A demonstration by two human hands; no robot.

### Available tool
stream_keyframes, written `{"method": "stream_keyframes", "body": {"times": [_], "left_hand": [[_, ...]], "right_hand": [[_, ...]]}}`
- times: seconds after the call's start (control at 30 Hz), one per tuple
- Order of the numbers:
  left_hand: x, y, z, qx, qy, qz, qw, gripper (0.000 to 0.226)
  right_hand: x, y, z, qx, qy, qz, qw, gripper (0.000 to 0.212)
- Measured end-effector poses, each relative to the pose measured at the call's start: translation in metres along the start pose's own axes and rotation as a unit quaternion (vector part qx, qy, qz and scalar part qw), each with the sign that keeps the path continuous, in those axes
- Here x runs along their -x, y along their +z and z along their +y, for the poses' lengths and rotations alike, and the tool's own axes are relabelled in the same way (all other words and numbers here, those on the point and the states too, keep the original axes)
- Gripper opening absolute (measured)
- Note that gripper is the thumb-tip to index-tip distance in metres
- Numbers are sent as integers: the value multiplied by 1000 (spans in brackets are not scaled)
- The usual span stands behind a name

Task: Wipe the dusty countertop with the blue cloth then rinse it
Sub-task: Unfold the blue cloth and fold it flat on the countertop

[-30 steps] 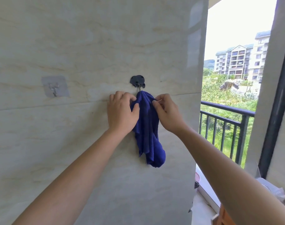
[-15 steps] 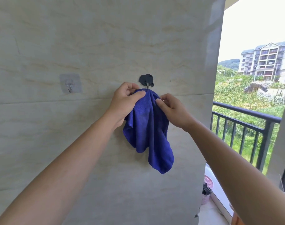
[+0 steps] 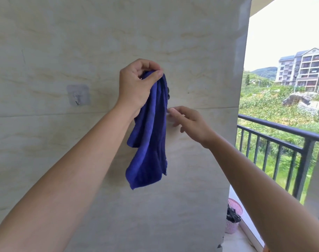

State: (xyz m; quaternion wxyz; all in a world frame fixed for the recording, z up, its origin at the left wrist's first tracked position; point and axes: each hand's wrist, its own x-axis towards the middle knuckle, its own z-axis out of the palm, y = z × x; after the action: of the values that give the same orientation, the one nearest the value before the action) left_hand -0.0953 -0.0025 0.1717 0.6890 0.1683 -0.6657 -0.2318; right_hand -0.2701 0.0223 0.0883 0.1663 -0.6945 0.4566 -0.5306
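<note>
Head view, the only one available.

1. Left hand (image 3: 136, 84): centre of the frame, raised against the tiled wall (image 3: 46, 160). Its fingers and thumb are curled round the bunched top of the blue cloth (image 3: 149, 142), so I read it as a full grip.
2. Blue cloth: it hangs straight down from that grip, in loose folds, through the middle of the frame. Its lower corner ends well above the floor. The top of the cloth sits higher than the black hook (image 3: 168, 93), which shows only as a dark sliver at the cloth's right edge. I judge the cloth to be free of the hook.
3. Right hand (image 3: 189, 122): just right of the cloth, at mid-height. The fingers are loosely extended and hold nothing. The fingertips lie just beside the cloth's right edge; I cannot tell whether they touch it.
4. Other items: a clear adhesive hook (image 3: 78, 95) at centre left, carrying nothing; a black railing (image 3: 282, 128) at the right; a pink basket (image 3: 234, 218) at lower right.

Step in hand: fetching the cloth. I judge wiping and rinsing not yet begun.

Next move: no countertop is in view. I would need to turn the head to locate it, then carry the cloth there in the left hand. Spreading the cloth flat before wiping would probably need both hands.
</note>
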Motion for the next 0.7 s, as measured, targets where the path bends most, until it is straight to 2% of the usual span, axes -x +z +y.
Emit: {"method": "stream_keyframes", "body": {"times": [0.13,0.2,0.27,0.33,0.4,0.53,0.7], "left_hand": [[7,3,16,23,10,-5,1000,10],[10,2,17,11,17,-1,1000,11],[12,2,16,4,13,-3,1000,14],[16,3,15,2,9,-5,1000,16],[21,7,15,0,11,-12,1000,16],[27,12,12,-18,14,-29,999,15],[58,11,-5,-82,-24,-87,993,15]], "right_hand": [[15,6,-3,-29,15,-115,993,30],[22,10,1,-24,7,-118,993,28],[28,13,4,-53,2,-66,996,28],[37,16,4,-134,7,-5,991,31],[46,17,2,-168,-7,14,986,34],[59,15,16,-107,-27,17,994,28],[75,-4,37,24,1,161,987,30]]}}
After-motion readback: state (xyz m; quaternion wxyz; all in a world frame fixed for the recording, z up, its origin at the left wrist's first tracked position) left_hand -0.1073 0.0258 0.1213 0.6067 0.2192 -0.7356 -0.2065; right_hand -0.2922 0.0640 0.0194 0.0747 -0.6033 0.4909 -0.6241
